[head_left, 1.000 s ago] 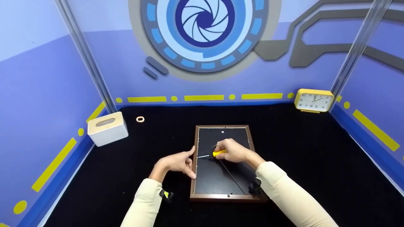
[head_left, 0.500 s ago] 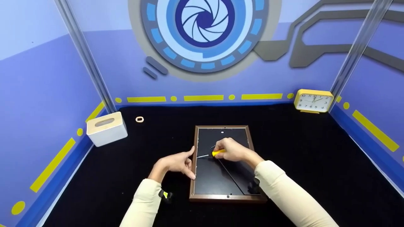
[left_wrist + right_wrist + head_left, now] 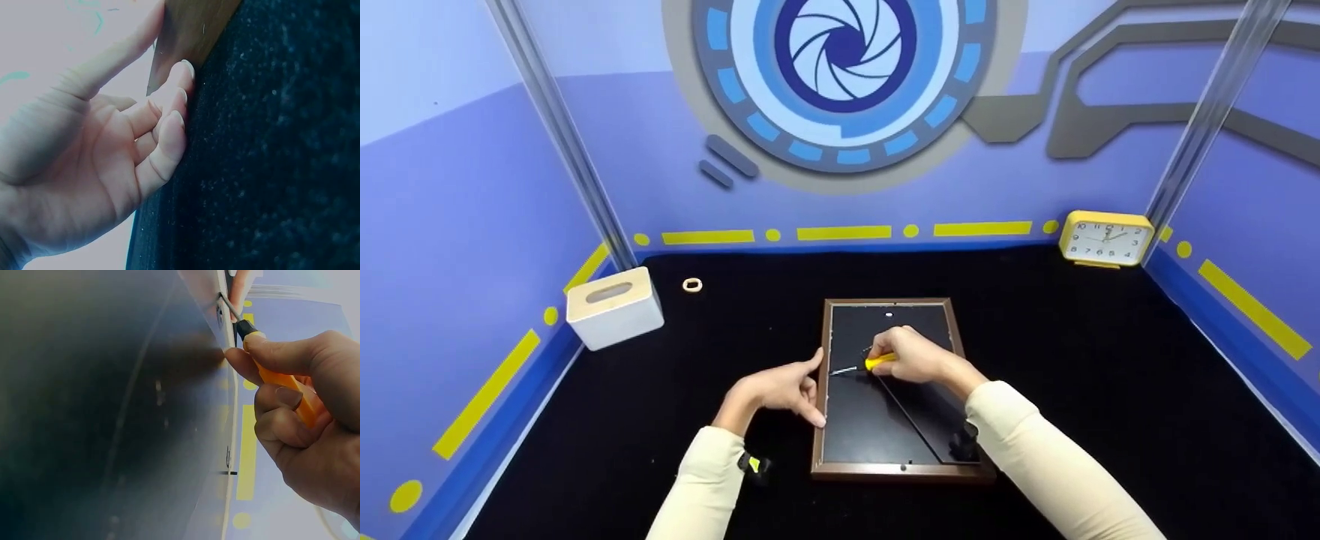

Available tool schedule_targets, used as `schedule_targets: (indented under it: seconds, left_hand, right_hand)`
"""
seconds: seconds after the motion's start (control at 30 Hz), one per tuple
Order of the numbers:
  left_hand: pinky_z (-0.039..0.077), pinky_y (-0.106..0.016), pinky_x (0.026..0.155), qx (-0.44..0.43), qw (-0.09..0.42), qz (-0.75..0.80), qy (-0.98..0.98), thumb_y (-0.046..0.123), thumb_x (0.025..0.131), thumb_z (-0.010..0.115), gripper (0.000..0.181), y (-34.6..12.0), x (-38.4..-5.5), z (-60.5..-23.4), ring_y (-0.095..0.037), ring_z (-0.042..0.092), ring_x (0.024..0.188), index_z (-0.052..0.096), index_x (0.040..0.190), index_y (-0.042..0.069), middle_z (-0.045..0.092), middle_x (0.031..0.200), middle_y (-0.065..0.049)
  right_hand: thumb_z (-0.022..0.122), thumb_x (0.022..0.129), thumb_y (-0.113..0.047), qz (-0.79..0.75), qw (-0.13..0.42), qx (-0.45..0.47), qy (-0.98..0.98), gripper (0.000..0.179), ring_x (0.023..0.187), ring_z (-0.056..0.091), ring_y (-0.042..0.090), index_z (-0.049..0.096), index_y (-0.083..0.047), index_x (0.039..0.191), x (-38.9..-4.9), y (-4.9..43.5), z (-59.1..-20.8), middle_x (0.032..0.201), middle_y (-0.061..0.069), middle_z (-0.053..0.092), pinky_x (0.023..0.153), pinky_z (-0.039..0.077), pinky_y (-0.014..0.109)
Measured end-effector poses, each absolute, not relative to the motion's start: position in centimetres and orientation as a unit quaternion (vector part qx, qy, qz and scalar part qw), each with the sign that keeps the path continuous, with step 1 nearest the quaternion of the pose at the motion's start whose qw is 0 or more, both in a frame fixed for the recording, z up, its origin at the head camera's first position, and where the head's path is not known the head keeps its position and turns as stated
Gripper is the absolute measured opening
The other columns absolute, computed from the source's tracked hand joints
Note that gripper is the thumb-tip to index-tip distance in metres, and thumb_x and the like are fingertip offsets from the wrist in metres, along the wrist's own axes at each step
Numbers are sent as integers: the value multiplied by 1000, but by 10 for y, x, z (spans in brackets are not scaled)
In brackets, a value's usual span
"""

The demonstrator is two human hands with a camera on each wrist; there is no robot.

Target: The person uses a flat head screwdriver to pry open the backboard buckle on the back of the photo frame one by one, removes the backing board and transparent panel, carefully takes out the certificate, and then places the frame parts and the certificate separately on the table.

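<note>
A brown picture frame (image 3: 900,470) lies on the black cloth, its black backing board (image 3: 859,431) facing up. My right hand (image 3: 916,358) grips a screwdriver with a yellow-orange handle (image 3: 275,378) and a thin metal shaft. The shaft reaches across the board, its tip right at the inner left edge of the frame. In the right wrist view the tip is by a small metal tab (image 3: 220,315). Along the outer left side, my left hand (image 3: 781,386) rests thumb and forefinger against the wood (image 3: 194,31), the other fingers loosely bent.
A white tissue box with a wooden top (image 3: 622,319) stands at the left, near a small pale ring-shaped piece (image 3: 692,285). In the back right corner is a yellow alarm clock (image 3: 1106,240). Patterned blue-violet walls (image 3: 840,206) enclose the table's back and sides.
</note>
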State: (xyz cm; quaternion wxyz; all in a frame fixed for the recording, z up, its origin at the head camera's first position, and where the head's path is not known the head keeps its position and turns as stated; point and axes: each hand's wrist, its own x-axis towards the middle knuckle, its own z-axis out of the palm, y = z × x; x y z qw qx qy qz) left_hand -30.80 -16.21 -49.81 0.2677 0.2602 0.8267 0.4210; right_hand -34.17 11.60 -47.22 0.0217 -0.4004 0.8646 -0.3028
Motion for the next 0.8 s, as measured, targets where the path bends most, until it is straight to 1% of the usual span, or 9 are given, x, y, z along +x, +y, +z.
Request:
schedule_targets:
  seconds: [0.13,0.37,0.6,0.67,0.73,0.77,0.8]
  left_hand:
    - [49,-23,62,263,268,421,825,6,78,87,127,-162,-308,-500,-8,55,64,-14,155,-2,60,72,1]
    - [48,-23,64,263,265,416,829,7,77,87,127,-164,-308,-498,-9,56,65,-14,155,-3,61,73,2]
    - [47,-22,62,264,264,412,831,8,77,87,127,-162,-308,-497,-8,55,63,-13,155,-3,61,71,2]
    - [47,-22,62,261,263,411,833,8,77,87,127,-162,-308,-497,-8,56,63,-12,156,-3,61,71,2]
    - [47,-22,61,256,263,412,834,7,77,87,127,-162,-308,-497,-8,56,63,-12,156,-2,61,71,2]
    - [47,-22,62,256,263,413,833,7,77,87,127,-162,-307,-497,-8,56,63,-12,156,-2,61,71,2]
    - [47,-22,62,255,265,416,832,7,77,87,128,-162,-307,-498,-8,56,63,-12,156,-2,61,71,2]
  right_hand:
    - [78,83,-4,-296,19,-399,868,6,76,60,8,75,-7,88,-341,115,-473,84,-3,73,71,52,26]
    - [78,83,-4,-274,0,-417,867,7,72,57,9,72,-5,87,-341,109,-467,82,-1,73,68,48,26]
    - [78,82,-3,-275,12,-405,872,7,70,55,7,73,-6,86,-343,105,-465,80,-3,71,66,48,24]
    - [78,82,-3,-269,19,-403,875,7,71,55,8,73,-6,86,-342,104,-462,80,-3,71,67,49,25]
    - [77,83,-3,-260,27,-403,877,6,72,56,9,73,-6,86,-341,102,-458,80,-2,70,69,52,30]
    - [77,84,-3,-253,29,-402,879,5,73,56,10,73,-5,86,-340,100,-456,80,-2,70,72,52,33]
    - [76,84,-3,-247,32,-404,880,5,74,57,12,73,-5,86,-340,98,-453,80,-1,70,81,53,37]
